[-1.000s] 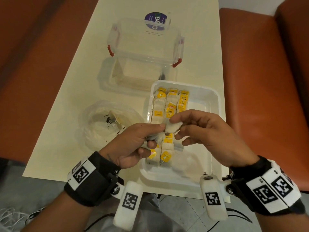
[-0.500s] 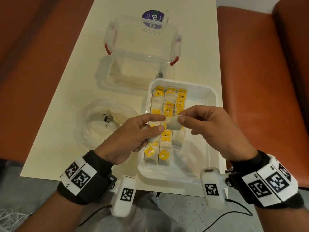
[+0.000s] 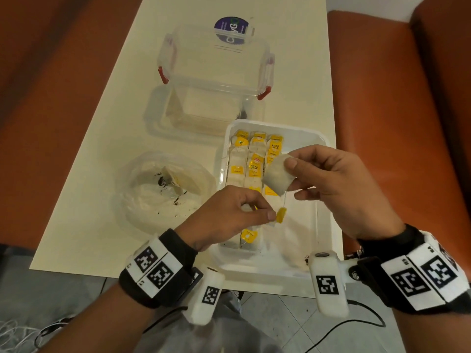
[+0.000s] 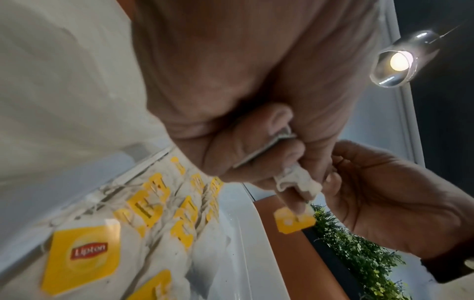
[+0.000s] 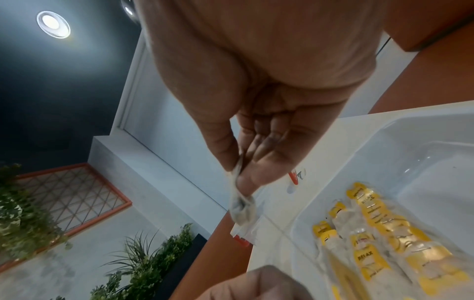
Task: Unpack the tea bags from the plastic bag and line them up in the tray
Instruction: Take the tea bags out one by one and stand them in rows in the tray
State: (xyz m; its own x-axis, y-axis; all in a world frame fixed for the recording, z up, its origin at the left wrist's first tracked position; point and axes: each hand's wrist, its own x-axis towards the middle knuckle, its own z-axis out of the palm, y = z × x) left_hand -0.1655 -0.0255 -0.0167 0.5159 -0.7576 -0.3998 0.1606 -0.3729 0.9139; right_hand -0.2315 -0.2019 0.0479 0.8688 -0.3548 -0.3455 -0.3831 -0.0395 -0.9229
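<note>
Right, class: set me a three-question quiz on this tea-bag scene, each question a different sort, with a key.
1. True or false: the right hand pinches a tea bag above the tray.
2. What does the left hand pinch? A) the yellow tag B) the tub lid C) the plastic bag
3. Fill in: the tub stands ____ the tray, seen from the head view.

Key: 1 true; 2 A; 3 beyond

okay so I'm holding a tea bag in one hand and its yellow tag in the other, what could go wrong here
The string looks taut between your right hand on the tea bag and your left hand pinching the tag; pulling further may tear the bag. Your left hand also seems to hold other bags, which might drop onto the tray's rows.
</note>
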